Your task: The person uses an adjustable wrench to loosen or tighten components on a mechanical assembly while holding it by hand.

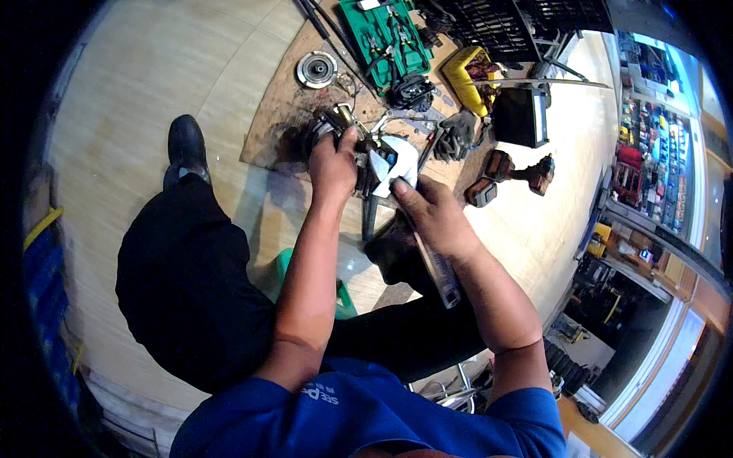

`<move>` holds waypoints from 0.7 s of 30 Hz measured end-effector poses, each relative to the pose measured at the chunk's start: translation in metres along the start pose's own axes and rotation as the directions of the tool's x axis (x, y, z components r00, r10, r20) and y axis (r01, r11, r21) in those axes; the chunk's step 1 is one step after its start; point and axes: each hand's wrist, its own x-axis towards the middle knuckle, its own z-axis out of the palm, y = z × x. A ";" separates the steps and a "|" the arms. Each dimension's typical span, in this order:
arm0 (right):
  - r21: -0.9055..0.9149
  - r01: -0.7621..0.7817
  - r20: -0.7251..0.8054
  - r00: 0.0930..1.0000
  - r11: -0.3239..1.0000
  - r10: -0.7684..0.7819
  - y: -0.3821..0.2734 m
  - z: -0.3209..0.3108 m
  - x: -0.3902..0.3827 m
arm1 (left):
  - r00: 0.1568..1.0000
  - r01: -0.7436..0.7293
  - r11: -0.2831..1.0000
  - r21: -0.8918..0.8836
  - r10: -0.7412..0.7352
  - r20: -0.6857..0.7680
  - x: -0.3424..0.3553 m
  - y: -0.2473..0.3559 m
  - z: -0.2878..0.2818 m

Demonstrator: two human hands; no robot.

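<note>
The left hand [334,169] has its fingers closed around a dark, partly silvery metal assembly [334,118] low over a stained board [269,126]. The right hand [439,217] pinches a folded white cloth or paper sheet [406,154] under its thumb, with a long grey metal bar [438,276] running back beneath the palm.

With the hands this close, the bar could slip and knock the left knuckles if the right grip loosens, and the loose sheet could snag on the assembly's edges. Were the left hold to slacken, the assembly might roll or shift on the board.

Farther out, the round metal hub [317,69] and the open green tool case [384,40] lie near enough that a wide swing might jostle them.

The left fingers and sheet cover much of the assembly, so its exact kind cannot be told. The bar's far end is hidden by the right hand. A black lump [393,250] below the hands is too dark to identify, and black racks [496,30] are cut off above.
</note>
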 end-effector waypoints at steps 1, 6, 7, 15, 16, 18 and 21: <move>-0.062 0.039 0.004 0.999 0.997 -0.039 -0.001 -0.008 -0.002 | 1.000 0.009 0.999 0.035 -0.009 0.004 -0.002 0.004 -0.001; -0.375 0.168 0.064 0.986 0.912 -0.156 -0.016 -0.043 0.002 | 1.000 -0.018 0.998 0.057 0.019 -0.019 -0.001 0.001 -0.003; -0.449 0.197 0.107 0.980 0.871 -0.167 -0.012 -0.050 0.008 | 0.999 -0.028 0.999 0.030 0.029 -0.022 -0.001 0.001 -0.002; -0.337 0.181 0.200 0.973 0.924 -0.118 -0.012 -0.048 0.022 | 0.999 -0.038 0.998 0.051 0.039 -0.021 -0.003 0.010 -0.002; -0.336 0.172 0.190 0.975 0.926 -0.112 -0.013 -0.045 0.023 | 0.999 -0.034 0.998 0.061 0.035 -0.024 -0.003 0.010 -0.003; -0.334 0.152 0.168 0.981 0.930 -0.099 -0.014 -0.042 0.025 | 1.000 -0.015 0.997 0.070 0.016 -0.018 -0.002 0.009 -0.004; -0.307 0.098 0.182 0.982 0.947 -0.043 -0.016 -0.043 0.026 | 1.000 -0.020 0.997 0.081 0.022 -0.014 -0.002 0.009 -0.003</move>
